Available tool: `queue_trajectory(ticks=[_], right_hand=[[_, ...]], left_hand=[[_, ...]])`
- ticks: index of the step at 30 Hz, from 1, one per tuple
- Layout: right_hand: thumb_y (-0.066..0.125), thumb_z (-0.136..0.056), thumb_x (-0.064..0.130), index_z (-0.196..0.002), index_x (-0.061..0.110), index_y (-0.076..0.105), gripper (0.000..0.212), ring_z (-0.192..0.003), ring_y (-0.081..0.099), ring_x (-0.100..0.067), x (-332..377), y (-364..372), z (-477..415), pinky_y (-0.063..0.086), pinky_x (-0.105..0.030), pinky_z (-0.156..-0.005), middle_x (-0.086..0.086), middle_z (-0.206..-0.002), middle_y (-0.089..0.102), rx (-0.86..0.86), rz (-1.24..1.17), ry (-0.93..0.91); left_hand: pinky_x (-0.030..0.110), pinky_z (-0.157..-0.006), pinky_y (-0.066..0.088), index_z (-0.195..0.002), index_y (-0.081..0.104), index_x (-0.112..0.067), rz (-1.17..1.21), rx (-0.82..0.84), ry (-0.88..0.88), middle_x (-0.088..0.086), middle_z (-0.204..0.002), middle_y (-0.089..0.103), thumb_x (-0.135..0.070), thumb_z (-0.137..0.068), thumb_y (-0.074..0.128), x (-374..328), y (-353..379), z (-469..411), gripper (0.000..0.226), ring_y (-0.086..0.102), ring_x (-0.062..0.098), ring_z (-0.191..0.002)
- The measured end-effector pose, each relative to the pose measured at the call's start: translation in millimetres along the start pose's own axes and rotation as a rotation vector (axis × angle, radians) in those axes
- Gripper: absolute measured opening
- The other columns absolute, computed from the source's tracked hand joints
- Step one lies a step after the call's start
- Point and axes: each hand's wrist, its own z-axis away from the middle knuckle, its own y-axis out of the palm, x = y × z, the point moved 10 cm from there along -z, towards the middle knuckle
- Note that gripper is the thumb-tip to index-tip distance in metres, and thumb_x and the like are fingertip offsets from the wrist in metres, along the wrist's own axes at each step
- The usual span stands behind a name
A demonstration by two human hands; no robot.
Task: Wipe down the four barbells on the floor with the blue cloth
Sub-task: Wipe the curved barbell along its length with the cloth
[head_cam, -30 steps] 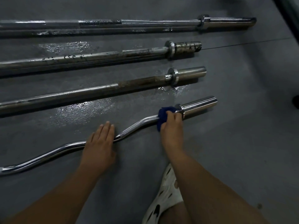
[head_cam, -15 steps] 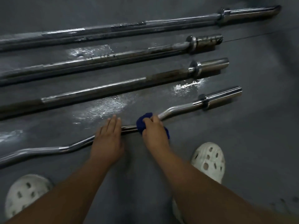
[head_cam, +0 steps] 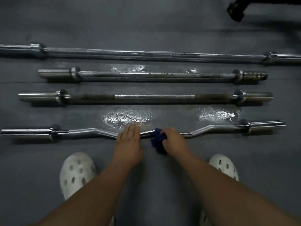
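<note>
Lying side by side on the grey floor (head_cam: 24,160) are four bars, each running left to right. Nearest the person is the curl bar (head_cam: 210,128), its shaft bent in waves, with a sleeve at each end. On the left, a white perforated clog (head_cam: 76,173) stands on the floor below the bar's first bend. Next comes the left hand (head_cam: 128,141), laid flat over the middle of the curl bar with fingers straight and close together — pressing on the shaft, not wrapped round it. Just beside it is the blue cloth (head_cam: 157,140), bunched round the same shaft and hanging a little below it. The right hand (head_cam: 175,141) has its fingers curled tight on the cloth and the bar under it. A second white clog (head_cam: 224,166) shows to the right.

Beyond the curl bar, wet patches (head_cam: 128,118) shine on the floor. Then lie the rusty straight bar (head_cam: 154,97), the shorter straight bar (head_cam: 146,74) and — farthest off — the long straight bar (head_cam: 130,53), whose ends run out of view. A black object (head_cam: 236,9) sits at the top right, too dark to tell.
</note>
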Motion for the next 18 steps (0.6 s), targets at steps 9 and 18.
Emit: queue_trajectory(ticks=[9,18], right_hand=[[0.050,-0.083,0.006,-0.122,0.017,0.053,0.041,-0.111,0.047,-0.025,-13,7,-29,0.049,-0.039,-0.087,-0.005,-0.122,0.050,-0.027,0.215,-0.009],[0.058,-0.084,0.012,-0.120,0.019,0.052,0.037,-0.109,0.052,-0.023,-2,16,-50,0.042,-0.033,-0.082,-0.003,-0.119,0.056,0.042,0.367,-0.128]], left_hand=[[0.039,-0.118,0.019,-0.154,0.019,-0.020,-0.103,0.195,0.121,0.000,-0.162,0.021,-0.025,-0.090,0.052,-12,44,-35,0.073,0.023,0.021,-0.147],[0.035,-0.083,0.043,-0.130,0.045,-0.028,-0.169,0.146,0.109,-0.001,-0.127,0.051,-0.015,-0.098,0.045,-12,44,-76,0.034,0.052,0.025,-0.114]])
